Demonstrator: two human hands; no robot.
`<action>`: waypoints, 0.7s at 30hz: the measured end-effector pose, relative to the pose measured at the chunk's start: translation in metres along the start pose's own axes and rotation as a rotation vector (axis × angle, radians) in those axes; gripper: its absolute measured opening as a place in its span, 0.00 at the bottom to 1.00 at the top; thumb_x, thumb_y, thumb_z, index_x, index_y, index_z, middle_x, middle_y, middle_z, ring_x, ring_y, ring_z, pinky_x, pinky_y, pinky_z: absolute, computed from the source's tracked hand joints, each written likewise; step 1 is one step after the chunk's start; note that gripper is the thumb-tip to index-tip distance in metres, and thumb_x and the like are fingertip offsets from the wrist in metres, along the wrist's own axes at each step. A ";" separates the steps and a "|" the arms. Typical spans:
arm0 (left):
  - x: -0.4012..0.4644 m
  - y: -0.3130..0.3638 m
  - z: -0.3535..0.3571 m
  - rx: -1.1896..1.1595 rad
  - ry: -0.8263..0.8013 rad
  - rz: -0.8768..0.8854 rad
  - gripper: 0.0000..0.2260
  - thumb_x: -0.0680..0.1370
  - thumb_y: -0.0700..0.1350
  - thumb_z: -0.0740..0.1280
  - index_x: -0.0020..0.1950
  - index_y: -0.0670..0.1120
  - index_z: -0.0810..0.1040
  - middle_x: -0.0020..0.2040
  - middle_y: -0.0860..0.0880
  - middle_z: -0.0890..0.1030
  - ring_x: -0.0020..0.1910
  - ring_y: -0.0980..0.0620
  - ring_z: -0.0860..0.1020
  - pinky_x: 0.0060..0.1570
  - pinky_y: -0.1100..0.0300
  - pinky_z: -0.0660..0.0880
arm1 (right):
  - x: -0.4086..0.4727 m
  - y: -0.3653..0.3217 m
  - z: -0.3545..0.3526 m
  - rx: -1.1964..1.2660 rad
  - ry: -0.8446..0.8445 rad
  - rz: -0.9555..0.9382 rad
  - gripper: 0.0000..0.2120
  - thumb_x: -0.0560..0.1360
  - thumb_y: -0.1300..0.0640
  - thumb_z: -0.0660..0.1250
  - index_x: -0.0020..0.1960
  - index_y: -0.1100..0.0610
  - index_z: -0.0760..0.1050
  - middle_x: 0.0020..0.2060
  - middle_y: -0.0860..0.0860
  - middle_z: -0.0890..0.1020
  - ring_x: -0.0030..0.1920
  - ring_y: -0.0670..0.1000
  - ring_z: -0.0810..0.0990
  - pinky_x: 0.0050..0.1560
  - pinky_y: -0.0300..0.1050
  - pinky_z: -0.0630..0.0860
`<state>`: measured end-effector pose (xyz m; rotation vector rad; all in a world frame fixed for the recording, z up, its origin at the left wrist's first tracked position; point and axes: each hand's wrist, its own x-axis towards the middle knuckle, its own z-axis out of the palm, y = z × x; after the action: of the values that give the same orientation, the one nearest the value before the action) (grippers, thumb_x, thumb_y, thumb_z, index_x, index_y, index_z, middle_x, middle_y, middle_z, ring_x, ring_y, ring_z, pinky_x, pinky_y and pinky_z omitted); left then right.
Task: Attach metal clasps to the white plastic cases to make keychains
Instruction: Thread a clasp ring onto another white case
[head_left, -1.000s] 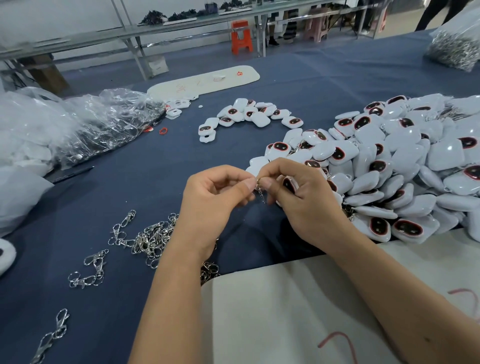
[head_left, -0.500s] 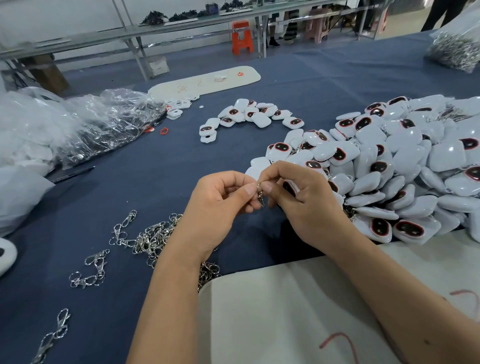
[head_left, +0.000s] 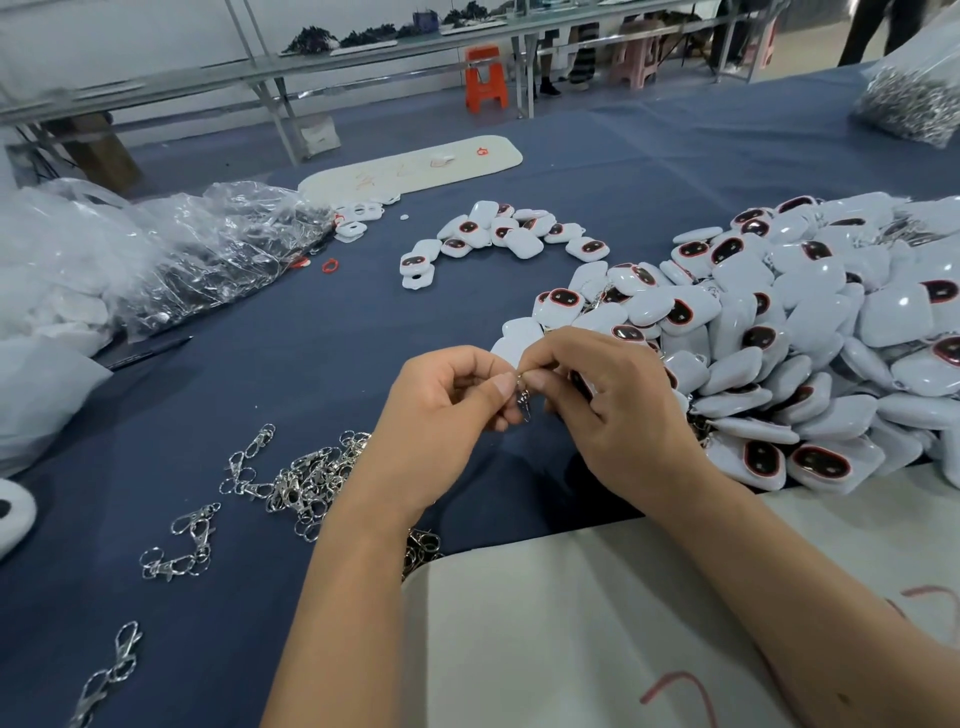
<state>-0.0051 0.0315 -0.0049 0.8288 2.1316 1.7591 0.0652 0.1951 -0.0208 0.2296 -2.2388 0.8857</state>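
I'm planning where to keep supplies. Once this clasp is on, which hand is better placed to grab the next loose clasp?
Left, probably. The left hand sits just above the pile of loose clasps; the right hand, holding a white case, is beside the heap of cases.

Two bare forearms are showing, entering from 6 o'clock and 5 o'clock. No sleeves are covering them as far as the frame's edge. The left hand (head_left: 447, 410) and right hand (head_left: 618, 410) are wearing no gloves. The nails that are showing are looking short and plain. No rings, watch or bands are showing.
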 end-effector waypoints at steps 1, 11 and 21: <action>0.000 0.000 0.000 0.029 0.009 0.009 0.07 0.81 0.35 0.67 0.45 0.41 0.83 0.35 0.48 0.83 0.36 0.54 0.80 0.42 0.62 0.79 | 0.000 0.000 0.000 -0.004 -0.002 0.002 0.07 0.79 0.67 0.70 0.45 0.58 0.80 0.36 0.36 0.74 0.38 0.40 0.74 0.43 0.31 0.67; 0.000 0.002 0.008 0.160 0.132 0.098 0.04 0.78 0.42 0.70 0.43 0.47 0.82 0.39 0.48 0.84 0.42 0.42 0.82 0.46 0.46 0.81 | -0.001 -0.003 0.000 0.400 -0.060 0.375 0.08 0.81 0.64 0.68 0.45 0.57 0.82 0.30 0.42 0.81 0.30 0.43 0.76 0.33 0.29 0.70; 0.002 0.001 0.007 0.416 0.129 0.192 0.08 0.78 0.39 0.71 0.42 0.50 0.82 0.37 0.55 0.82 0.38 0.55 0.80 0.38 0.65 0.75 | -0.001 -0.003 -0.002 0.141 0.020 0.250 0.10 0.76 0.70 0.71 0.43 0.56 0.83 0.31 0.46 0.81 0.34 0.46 0.77 0.38 0.34 0.72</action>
<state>-0.0025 0.0385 -0.0049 1.0768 2.6348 1.5046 0.0681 0.1943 -0.0194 0.0040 -2.2202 1.1757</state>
